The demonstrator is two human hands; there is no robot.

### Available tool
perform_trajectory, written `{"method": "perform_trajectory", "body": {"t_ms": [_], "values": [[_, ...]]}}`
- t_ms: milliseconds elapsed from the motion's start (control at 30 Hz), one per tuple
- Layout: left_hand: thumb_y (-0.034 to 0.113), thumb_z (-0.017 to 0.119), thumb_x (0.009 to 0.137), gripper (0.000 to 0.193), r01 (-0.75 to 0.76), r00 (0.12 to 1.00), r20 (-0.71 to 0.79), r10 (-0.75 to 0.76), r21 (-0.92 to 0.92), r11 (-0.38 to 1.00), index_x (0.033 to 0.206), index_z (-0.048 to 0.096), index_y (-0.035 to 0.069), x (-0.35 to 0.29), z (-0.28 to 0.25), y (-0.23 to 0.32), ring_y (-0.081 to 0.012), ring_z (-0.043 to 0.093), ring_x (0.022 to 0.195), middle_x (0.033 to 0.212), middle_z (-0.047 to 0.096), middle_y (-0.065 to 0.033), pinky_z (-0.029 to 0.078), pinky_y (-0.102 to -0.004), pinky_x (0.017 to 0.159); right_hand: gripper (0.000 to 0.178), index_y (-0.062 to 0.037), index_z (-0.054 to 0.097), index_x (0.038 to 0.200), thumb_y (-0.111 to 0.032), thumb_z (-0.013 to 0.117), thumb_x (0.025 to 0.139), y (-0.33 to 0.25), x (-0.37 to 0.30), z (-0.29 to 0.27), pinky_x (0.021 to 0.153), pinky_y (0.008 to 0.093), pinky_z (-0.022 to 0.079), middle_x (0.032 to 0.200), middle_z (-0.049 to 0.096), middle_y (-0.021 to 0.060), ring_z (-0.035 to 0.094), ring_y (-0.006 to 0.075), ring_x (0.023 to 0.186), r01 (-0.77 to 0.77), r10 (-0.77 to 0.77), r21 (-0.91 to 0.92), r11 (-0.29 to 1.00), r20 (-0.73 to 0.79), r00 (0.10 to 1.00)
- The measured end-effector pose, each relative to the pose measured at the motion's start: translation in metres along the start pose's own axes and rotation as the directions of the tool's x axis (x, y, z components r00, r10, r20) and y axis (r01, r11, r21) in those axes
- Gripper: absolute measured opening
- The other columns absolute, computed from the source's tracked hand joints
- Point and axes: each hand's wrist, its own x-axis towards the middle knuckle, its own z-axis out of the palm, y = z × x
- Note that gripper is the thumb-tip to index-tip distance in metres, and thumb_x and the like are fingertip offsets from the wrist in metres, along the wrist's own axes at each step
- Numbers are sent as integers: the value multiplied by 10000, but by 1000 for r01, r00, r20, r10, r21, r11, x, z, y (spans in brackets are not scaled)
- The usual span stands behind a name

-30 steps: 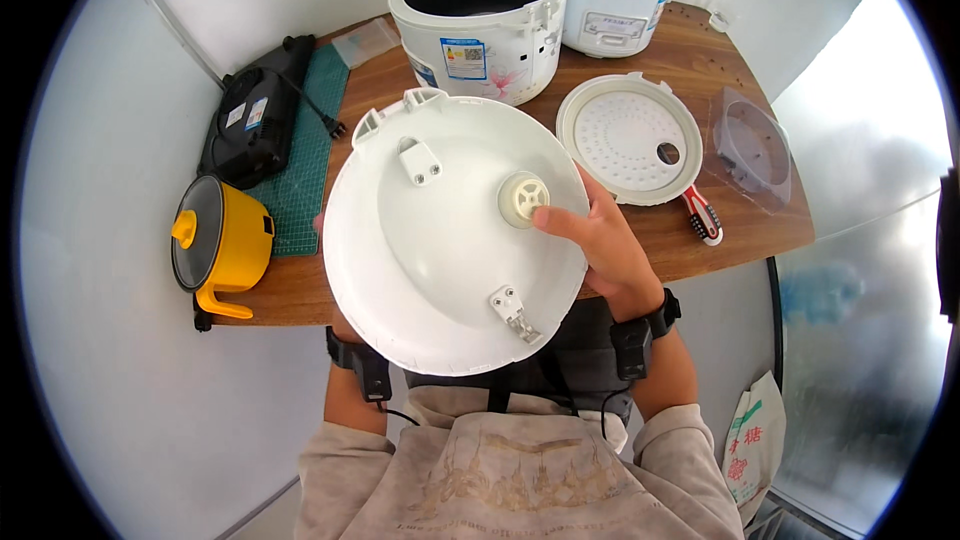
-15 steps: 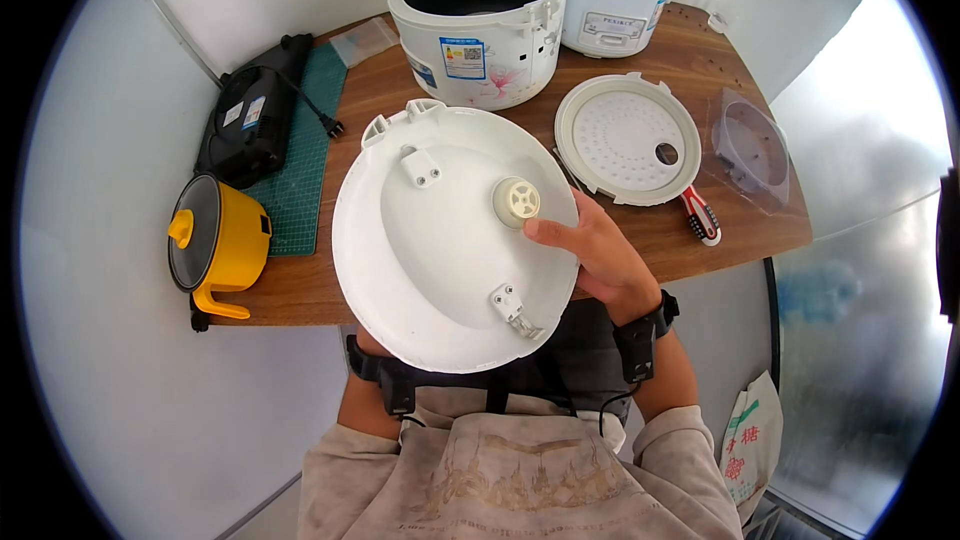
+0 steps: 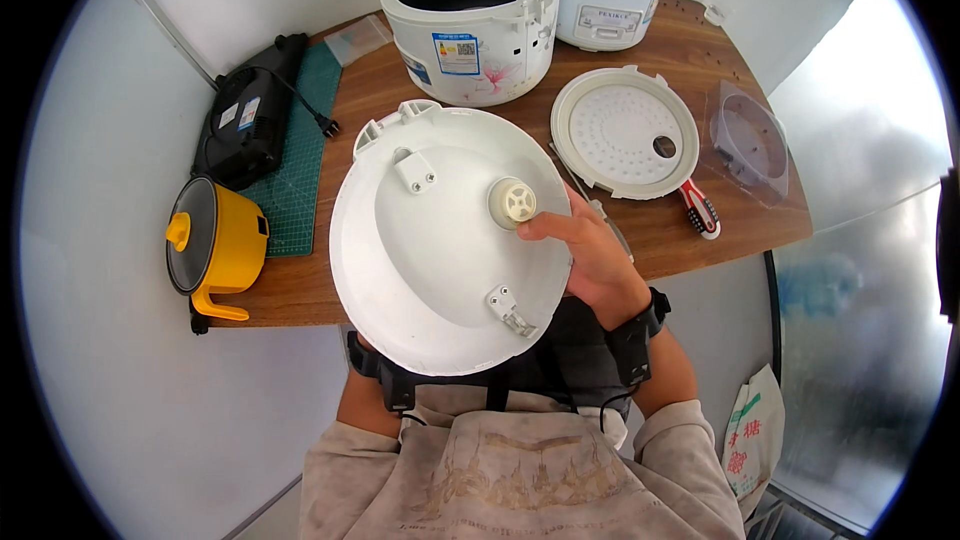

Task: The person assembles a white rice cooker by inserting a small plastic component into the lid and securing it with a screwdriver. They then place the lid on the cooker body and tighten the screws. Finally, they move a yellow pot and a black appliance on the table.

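A white rice cooker lid shell (image 3: pixel 420 270) is held over the table's front edge, its hollow inner side facing up at me. My right hand (image 3: pixel 600 260) grips its right edge, with the thumb laid over the inside, against a round cream vent cap (image 3: pixel 514 202). Fingers of that hand pass behind the shell. Screwed white brackets sit inside the shell, one near the hinge end and one with a metal-looking clip near the bottom. My left forearm (image 3: pixel 368 400) runs up under the shell, which hides my left hand.
Beyond the shell stand an open rice cooker body (image 3: pixel 475 50) and another cooker (image 3: pixel 610 0). A round inner lid plate (image 3: pixel 625 135), a red-black screwdriver handle (image 3: pixel 702 212) and a clear plastic tray (image 3: pixel 748 145) lie right. Left are a yellow pot (image 3: pixel 232 240), green mat (image 3: pixel 300 180) and black case (image 3: pixel 250 120).
The shell and my right hand have shifted slightly left in view, and the surroundings have drifted a little too. A thin light-coloured edge now shows behind my right hand. The grip looks the same.
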Motion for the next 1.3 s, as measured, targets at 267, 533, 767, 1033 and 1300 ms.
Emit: {"method": "perform_trajectory", "body": {"t_ms": [267,533,767,1033,1300], "values": [[540,390,1073,671,11,1000,-9,-10,15,1000,1596,314,126,-3,1,2,-296,505,1390,1561,465,-137,465,-448,1139,668,-67,476,1457,38,655,822,3,-2,2,1039,356,480,1311,610,56,582,177,1217,29,-30,-45,999,-12,999],[535,391,1074,667,19,1000,-14,-18,29,999,1596,314,127,-3,2,3,-296,504,1390,1563,463,-136,465,-449,1139,593,-23,483,1445,-39,637,873,-5,-8,8,978,348,532,1283,633,83,633,179,1146,6,-9,-93,996,-22,1000],[531,391,1075,663,25,1000,-19,-24,41,999,1596,314,127,-3,4,3,-296,503,1391,1564,461,-136,465,-449,1139,493,-6,551,1384,-72,605,899,-5,-6,1,896,329,562,1198,675,82,671,151,1047,35,-43,-159,987,-44,998],[526,391,1076,659,39,999,-26,-38,45,998,1595,314,128,-4,6,3,-296,502,1392,1565,459,-135,465,-450,1139,475,-1,561,1381,-59,601,911,-1,-5,0,904,289,533,1197,676,68,651,129,1058,118,-135,-253,960,-53,989],[521,392,1076,655,44,998,-40,-42,60,997,1595,315,128,-2,4,5,-295,501,1393,1566,458,-134,464,-450,1139,489,-1,547,1393,-51,606,911,-4,-7,-3,920,291,531,1231,663,70,646,135,1079,83,-93,-227,970,-31,995]]}}
